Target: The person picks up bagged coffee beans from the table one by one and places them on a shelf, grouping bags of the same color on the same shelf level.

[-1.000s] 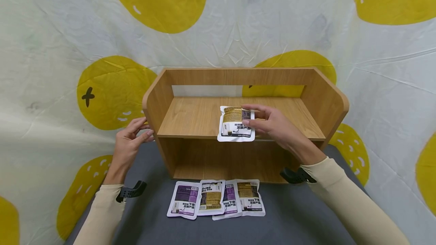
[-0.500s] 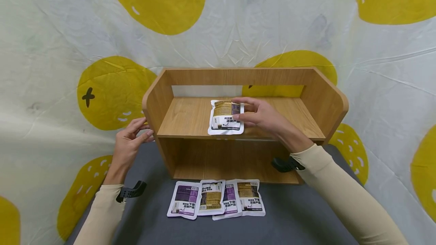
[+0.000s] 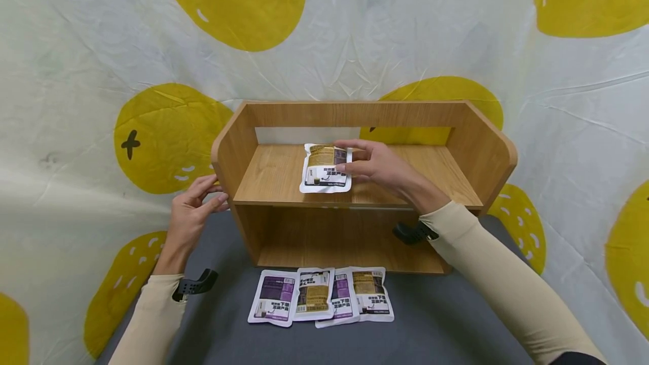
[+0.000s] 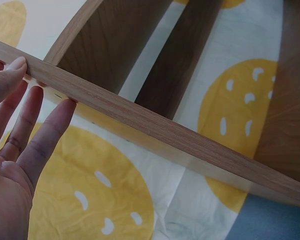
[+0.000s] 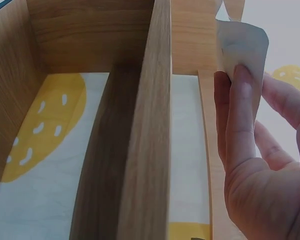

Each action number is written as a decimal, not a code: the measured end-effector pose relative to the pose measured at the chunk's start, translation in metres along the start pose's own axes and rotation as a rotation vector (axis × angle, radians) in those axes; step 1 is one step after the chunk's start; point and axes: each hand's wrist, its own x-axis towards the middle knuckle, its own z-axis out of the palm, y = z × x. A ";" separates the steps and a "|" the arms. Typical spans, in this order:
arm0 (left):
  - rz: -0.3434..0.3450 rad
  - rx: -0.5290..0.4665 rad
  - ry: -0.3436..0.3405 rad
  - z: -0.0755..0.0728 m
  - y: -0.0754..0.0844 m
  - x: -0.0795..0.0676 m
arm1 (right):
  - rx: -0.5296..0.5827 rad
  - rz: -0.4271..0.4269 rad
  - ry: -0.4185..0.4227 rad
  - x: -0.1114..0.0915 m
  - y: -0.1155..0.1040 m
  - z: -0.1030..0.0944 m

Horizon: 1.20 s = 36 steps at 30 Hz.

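Observation:
My right hand (image 3: 380,169) pinches the right edge of a small white-bordered pouch (image 3: 319,176) with gold, purple and white print. It is held over the upper board of a two-tier wooden shelf (image 3: 276,170). In the right wrist view the pouch's pale back (image 5: 242,42) shows between thumb and fingers. At the shelf's left side, my left hand (image 3: 190,213) touches the side panel (image 4: 120,105). Its thumb lies on the panel's front edge, and the other fingers reach its outer face, fairly straight.
Several similar pouches, purple (image 3: 274,297) and gold (image 3: 314,294), lie in an overlapping row on the dark grey tabletop (image 3: 431,320) before the shelf. The lower compartment (image 3: 345,238) opens toward me. A white cloth with yellow shapes (image 3: 345,32) hangs behind.
My right hand has carried the pouch left and a little farther back over the upper board. The left hand and the row of pouches have stayed put.

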 end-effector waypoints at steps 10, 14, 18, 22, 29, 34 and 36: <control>-0.008 0.005 0.006 -0.001 0.001 0.000 | 0.026 0.010 -0.020 0.023 -0.007 0.006; -0.010 0.019 0.007 -0.001 0.001 0.000 | 0.053 0.011 -0.045 0.034 -0.008 0.009; -0.014 0.030 0.008 0.000 0.002 0.001 | 0.062 0.011 -0.075 0.044 -0.011 0.012; -0.015 0.033 0.009 0.000 0.002 0.001 | 0.064 0.026 -0.086 0.053 -0.015 0.017; -0.010 0.021 0.009 -0.001 0.001 0.000 | -0.012 0.057 -0.098 0.068 -0.020 0.027; 0.002 0.003 0.007 0.000 0.001 0.000 | -0.068 0.096 -0.126 0.079 -0.019 0.033; 0.005 -0.004 0.007 0.001 0.001 0.000 | -0.075 0.117 -0.140 0.082 -0.019 0.036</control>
